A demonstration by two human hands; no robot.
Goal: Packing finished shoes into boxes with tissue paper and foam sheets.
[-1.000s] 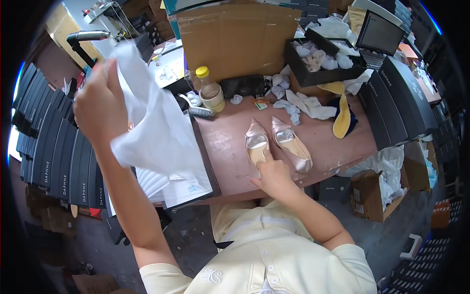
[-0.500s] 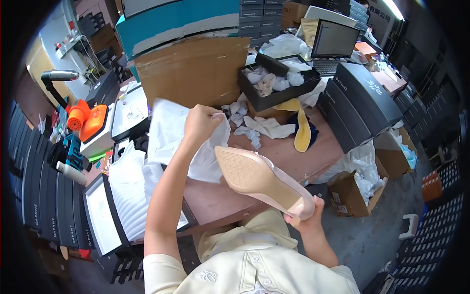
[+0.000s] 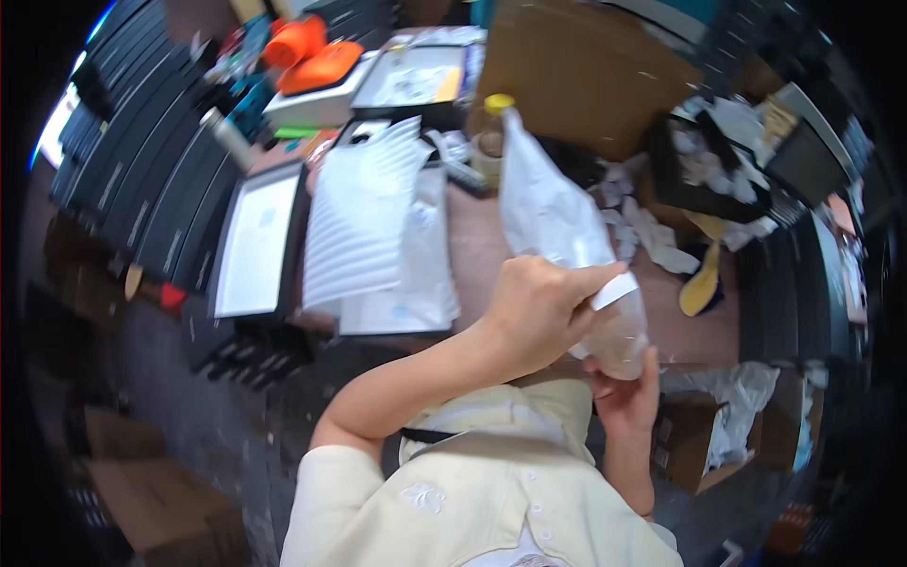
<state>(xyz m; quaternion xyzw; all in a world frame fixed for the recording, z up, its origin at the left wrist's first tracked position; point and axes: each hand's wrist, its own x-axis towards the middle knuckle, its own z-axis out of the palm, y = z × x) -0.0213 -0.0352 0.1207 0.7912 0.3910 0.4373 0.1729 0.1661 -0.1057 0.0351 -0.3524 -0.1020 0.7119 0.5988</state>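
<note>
A pale pink high-heeled shoe (image 3: 620, 342) sits inside a thin white bag (image 3: 553, 208), its heel end showing through near the bag's mouth. My left hand (image 3: 537, 312) is closed on the bag's edge, over the shoe. At the heel end, my right hand (image 3: 628, 402) grips the shoe from below, thumb up along its side. The bag's narrow far end points away over the tabletop. Most of the shoe's toe part is hidden by the bag and my left hand.
An open shoebox (image 3: 255, 241) and a ribbed white padding sheet (image 3: 364, 213) lie to the left. A yellow-capped bottle (image 3: 489, 142) stands behind the bag. At right are a yellow insole (image 3: 701, 283), a black box (image 3: 699, 194) of crumpled paper, and a carton (image 3: 685, 439) by the table edge.
The shoe, bare before in my right hand, is now inside the white bag. My left hand has come across to the shoe with the bag. The view has swung left.
</note>
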